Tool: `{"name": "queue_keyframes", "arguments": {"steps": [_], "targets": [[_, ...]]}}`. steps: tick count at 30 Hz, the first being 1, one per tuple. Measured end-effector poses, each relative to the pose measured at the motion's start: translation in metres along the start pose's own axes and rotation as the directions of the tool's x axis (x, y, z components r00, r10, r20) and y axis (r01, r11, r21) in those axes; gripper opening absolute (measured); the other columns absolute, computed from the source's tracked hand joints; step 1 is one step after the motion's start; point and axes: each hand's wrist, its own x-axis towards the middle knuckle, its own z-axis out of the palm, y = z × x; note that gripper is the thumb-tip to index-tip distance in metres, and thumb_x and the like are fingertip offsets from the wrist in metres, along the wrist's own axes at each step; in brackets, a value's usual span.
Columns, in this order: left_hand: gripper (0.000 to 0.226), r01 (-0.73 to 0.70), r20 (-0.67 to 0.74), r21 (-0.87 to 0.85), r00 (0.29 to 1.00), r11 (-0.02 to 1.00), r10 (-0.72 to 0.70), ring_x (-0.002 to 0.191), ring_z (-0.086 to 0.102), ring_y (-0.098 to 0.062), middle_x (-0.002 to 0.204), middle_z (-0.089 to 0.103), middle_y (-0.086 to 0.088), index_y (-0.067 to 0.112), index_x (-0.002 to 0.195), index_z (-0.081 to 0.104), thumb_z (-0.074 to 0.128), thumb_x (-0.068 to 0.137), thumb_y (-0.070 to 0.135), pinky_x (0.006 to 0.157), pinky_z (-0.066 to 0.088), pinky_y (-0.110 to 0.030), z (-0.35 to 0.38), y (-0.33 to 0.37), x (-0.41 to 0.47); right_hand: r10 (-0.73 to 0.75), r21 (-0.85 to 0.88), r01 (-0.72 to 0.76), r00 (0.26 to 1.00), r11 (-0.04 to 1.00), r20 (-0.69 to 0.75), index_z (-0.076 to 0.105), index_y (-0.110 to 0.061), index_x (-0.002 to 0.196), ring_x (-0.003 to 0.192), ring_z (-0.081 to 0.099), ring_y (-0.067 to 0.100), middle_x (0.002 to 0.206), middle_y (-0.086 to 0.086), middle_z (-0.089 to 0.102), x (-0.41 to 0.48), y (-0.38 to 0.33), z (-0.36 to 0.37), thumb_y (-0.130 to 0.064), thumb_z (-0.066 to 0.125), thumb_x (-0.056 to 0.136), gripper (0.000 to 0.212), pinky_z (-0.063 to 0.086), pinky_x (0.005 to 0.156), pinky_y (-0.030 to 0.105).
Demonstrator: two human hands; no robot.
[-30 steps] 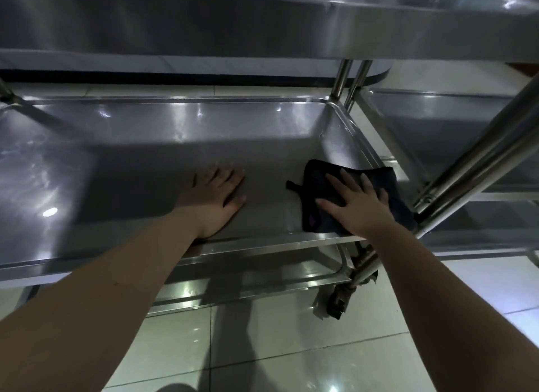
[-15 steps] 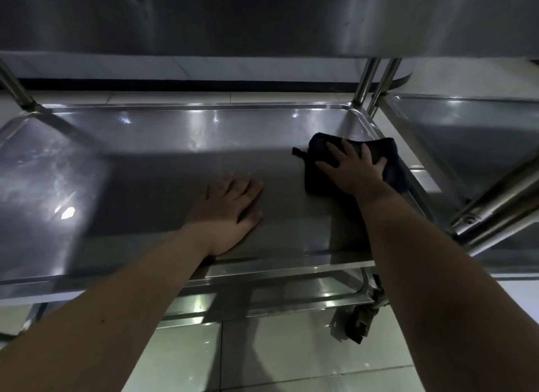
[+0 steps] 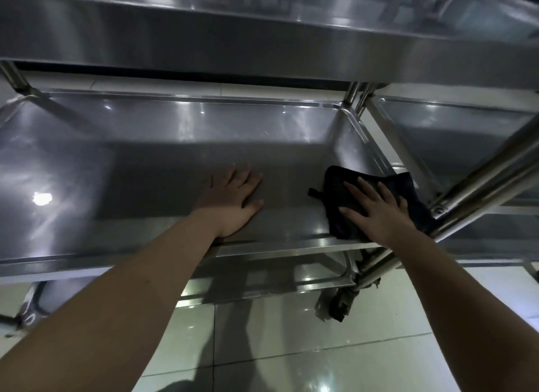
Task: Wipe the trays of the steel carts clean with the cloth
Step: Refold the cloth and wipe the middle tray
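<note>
1. Currently a person reaches into the middle tray [image 3: 145, 164] of a steel cart, both bare forearms coming in over its near edge.
2. Left hand [image 3: 233, 200]: released, palm down, fingers straight and close together, lying flat on the tray floor just inside the near edge, about mid-width. It holds nothing.
3. Right hand [image 3: 376, 213]: also released, fingers straight and spread, pressing flat on top of the cloth [image 3: 335, 184]. No fingers curl round it.
4. Cloth: dark, folded, lying in the near right corner of the middle tray. Its right side is up against the tray's right wall and its near side is at the front rim. A small loop [image 3: 315, 192] sticks out of its left side onto the bare steel.
5. The two hands are apart, with a strip of bare tray floor between them.
6. Tray floor is shiny, with a bright light spot [image 3: 42, 199] toward the left edge and a shadow across the middle.
7. Top tray [image 3: 262, 50] hangs over the far half of the view, seen from its near side.
8. Bottom tray [image 3: 262, 286] shows below the near edge, with a black wheel [image 3: 339, 304] under its right corner.
9. Two steel posts [image 3: 484, 184] slant up at the near right corner, just beside the cloth.
10. Second cart's tray [image 3: 455, 135] stands just beside the right edge, behind those posts.
11. Pale tiled floor [image 3: 291, 348] lies under everything.
</note>
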Motion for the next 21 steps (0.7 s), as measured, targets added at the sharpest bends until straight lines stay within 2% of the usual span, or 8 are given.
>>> {"name": "queue_keyframes", "arguments": {"steps": [5,7,10,12,14,17,19,21], "targets": [[0.058,0.0,0.015,-0.01,1.0,1.0,0.0,0.15,-0.01,-0.02,0.164,-0.006,0.007,0.038,0.154,0.01,0.022,0.1,0.056,0.118,-0.002,-0.058,-0.014,0.008,-0.006,0.047,0.015,-0.047,0.998,0.999,0.028,0.0,-0.058,0.147,0.15,-0.004,0.026,0.162,-0.021,-0.005,-0.01,-0.043,0.0,-0.079,0.023,0.086,0.068,0.004,0.114,0.064],[0.05,-0.053,-0.104,-0.05,0.993,0.997,0.048,0.15,-0.008,-0.02,0.164,-0.005,0.001,0.03,0.153,0.025,0.028,0.104,0.041,0.117,-0.006,-0.058,-0.026,0.011,-0.013,-0.014,0.014,0.014,1.0,1.0,0.028,-0.003,-0.057,0.147,0.15,-0.006,0.027,0.162,-0.021,-0.008,-0.017,-0.075,0.003,-0.08,0.021,0.085,0.07,0.003,0.113,0.065],[0.045,-0.113,-0.347,-0.162,0.936,0.98,0.05,0.151,0.0,-0.023,0.164,0.008,-0.006,0.021,0.148,0.038,0.036,0.103,0.018,0.118,-0.007,-0.048,-0.057,-0.001,-0.027,-0.144,0.028,0.143,0.989,0.989,0.03,-0.005,-0.056,0.147,0.149,-0.009,0.03,0.162,-0.019,-0.009,-0.028,-0.144,0.009,-0.082,0.016,0.082,0.073,-0.001,0.111,0.067],[0.045,-0.066,-0.365,-0.192,0.931,0.979,-0.008,0.15,0.001,-0.025,0.163,0.013,-0.008,0.021,0.147,0.039,0.036,0.103,0.013,0.118,-0.006,-0.042,-0.079,-0.022,-0.043,-0.225,0.046,0.224,0.974,0.974,0.018,-0.004,-0.054,0.148,0.148,-0.012,0.032,0.162,-0.017,-0.009,-0.036,-0.204,0.014,-0.082,0.017,0.082,0.074,-0.007,0.109,0.068],[0.045,0.03,-0.318,-0.218,0.943,0.976,-0.1,0.15,0.0,-0.027,0.162,0.015,-0.009,0.019,0.147,0.04,0.033,0.103,0.01,0.118,-0.006,-0.042,-0.095,-0.047,-0.066,-0.298,0.071,0.295,0.954,0.953,0.039,-0.004,-0.05,0.15,0.147,-0.017,0.035,0.163,-0.014,-0.011,-0.046,-0.273,0.021,-0.079,0.018,0.084,0.075,-0.014,0.105,0.069],[0.045,0.146,-0.263,-0.257,0.941,0.955,-0.215,0.15,0.0,-0.027,0.162,0.014,-0.009,0.017,0.148,0.037,0.03,0.105,0.008,0.119,-0.004,-0.04,-0.106,-0.083,-0.113,-0.396,0.014,0.4,0.903,0.917,0.169,-0.008,-0.04,0.153,0.144,-0.024,0.041,0.162,-0.007,-0.018,-0.065,-0.381,0.026,-0.076,0.014,0.088,0.077,-0.021,0.099,0.074],[0.045,0.206,-0.291,-0.356,0.903,0.912,-0.317,0.151,0.002,-0.024,0.162,0.015,-0.009,0.017,0.148,0.037,0.031,0.105,0.007,0.12,-0.003,-0.035,-0.112,-0.103,-0.14,-0.431,-0.038,0.453,0.868,0.891,0.246,-0.01,-0.036,0.153,0.142,-0.027,0.044,0.161,-0.004,-0.021,-0.074,-0.437,0.023,-0.075,0.011,0.089,0.078,-0.021,0.096,0.077],[0.043,0.26,-0.324,-0.495,0.83,0.829,-0.454,0.15,0.01,-0.024,0.16,0.022,-0.009,0.017,0.145,0.044,0.036,0.103,0.007,0.121,0.001,-0.036,-0.117,-0.121,-0.163,-0.444,-0.023,0.469,0.85,0.883,0.284,-0.012,-0.037,0.153,0.141,-0.029,0.045,0.16,-0.004,-0.024,-0.079,-0.464,0.016,-0.072,0.012,0.091,0.075,-0.02,0.096,0.077]]}}
